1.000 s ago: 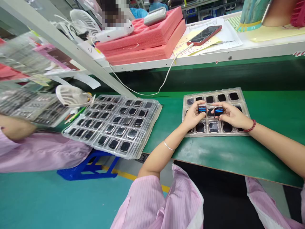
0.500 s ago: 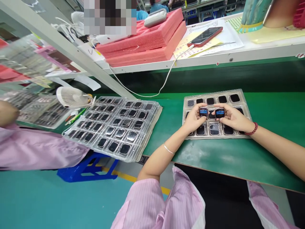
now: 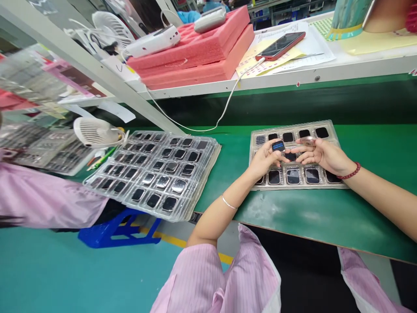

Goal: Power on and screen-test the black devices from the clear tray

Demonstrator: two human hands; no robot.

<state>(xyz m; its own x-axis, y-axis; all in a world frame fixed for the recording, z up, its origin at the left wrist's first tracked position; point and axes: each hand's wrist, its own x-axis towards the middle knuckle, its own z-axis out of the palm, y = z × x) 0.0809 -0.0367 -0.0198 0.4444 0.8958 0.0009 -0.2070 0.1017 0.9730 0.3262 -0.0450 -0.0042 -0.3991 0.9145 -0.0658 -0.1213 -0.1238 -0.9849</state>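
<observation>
Between the thumb and fingers of my left hand [image 3: 263, 158] is a square smartwatch [image 3: 278, 146] without a strap, its screen lit with blue lines. My right hand [image 3: 327, 155] grips a second smartwatch [image 3: 306, 140], turned so that its pale, shiny underside or edge shows and its screen is hidden. Its fingers point left, close to my left fingertips. Both hands are above a clear plastic tray [image 3: 256, 189] whose pockets hold several dark-screened watches [image 3: 312, 175]. My hands cover part of the tray's middle row.
On the left lies a stack of clear trays [image 3: 187, 213] with more watches. A small white fan [image 3: 94, 131] and a green pen [image 3: 103, 158] lie beyond it. A phone [image 3: 282, 45] on a cable and pink foam blocks [image 3: 198, 71] rest on the shelf. Another person's sleeve [image 3: 48, 195] is at far left.
My right hand has turned its smartwatch over, so the lit screen no longer faces me. My left hand keeps its watch in nearly the same place. The other person's arm has shifted left.
</observation>
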